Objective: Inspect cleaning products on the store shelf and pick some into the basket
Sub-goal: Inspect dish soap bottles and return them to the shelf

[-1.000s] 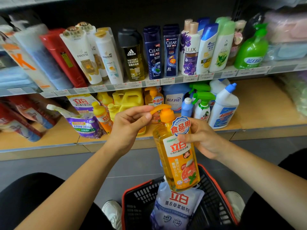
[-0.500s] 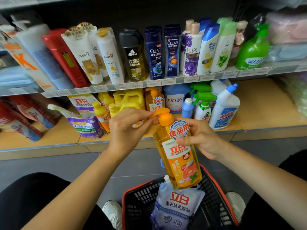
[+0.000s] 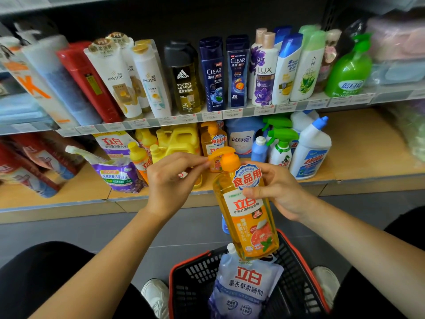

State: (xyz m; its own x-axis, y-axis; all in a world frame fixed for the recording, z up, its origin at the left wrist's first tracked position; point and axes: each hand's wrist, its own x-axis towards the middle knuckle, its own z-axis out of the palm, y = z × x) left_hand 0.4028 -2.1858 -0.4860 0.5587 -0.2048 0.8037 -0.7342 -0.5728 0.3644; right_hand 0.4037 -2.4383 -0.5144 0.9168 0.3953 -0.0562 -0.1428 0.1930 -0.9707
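Note:
An orange dish-soap pump bottle [image 3: 249, 217] with a red and white label hangs upright above the basket. My right hand [image 3: 279, 192] grips its upper body, thumb across the label. My left hand [image 3: 171, 178] pinches the tip of the bottle's orange pump spout. Below, a black basket with a red rim [image 3: 184, 263] stands on the floor and holds a pale purple softener refill pouch [image 3: 246, 286].
The lower wooden shelf [image 3: 358, 153] carries yellow jugs [image 3: 179, 141], a matching orange pump bottle [image 3: 212, 139], green spray bottles [image 3: 281, 146], a white toilet cleaner [image 3: 310, 148] and a purple pouch [image 3: 115, 173]. Shampoo bottles [image 3: 211, 72] line the upper shelf. My white shoes flank the basket.
The view has shifted down slightly. My left fingers have closed more tightly on the pump spout. The bottle stays in my right hand over the basket.

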